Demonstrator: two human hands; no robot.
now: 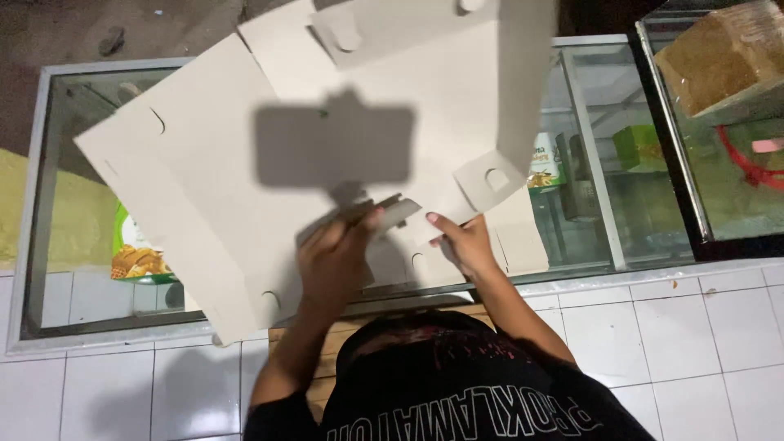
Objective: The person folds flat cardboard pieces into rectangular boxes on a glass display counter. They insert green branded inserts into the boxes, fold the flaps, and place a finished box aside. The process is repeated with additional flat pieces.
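White tiles cover the floor [719, 327] in front of a glass-topped display counter [621, 163], seen from above. A large flat sheet of pale cardboard [204, 163], die-cut with tabs and slots, lies tilted across the counter glass; its upper right panel is raised and partly folded.

Left hand [333, 260]: closed on a small flap [384, 214] at the near edge of the cardboard, fingers curled round it from below. Right hand [461, 243]: fingers together and pressed flat on the cardboard just beside that flap, one fingertip extended toward it. The hands are near each other but not touching.

Step in hand, as judged: folding a tab of a box blank, with one hand bending the flap and the other bracing the panel along the fold line. The blank looks mostly unfolded, so assembly is at an early stage.

Next move calls for: steady pressure from the right hand at the crease, and a matching slot within reach of the flap. Risk: the overhanging sheet may slide on the glass.

Inside the counter: a green packet [139, 257] at left, a green box [637, 145] at right. A wrapped brown loaf [719, 57] sits in the neighbouring case.
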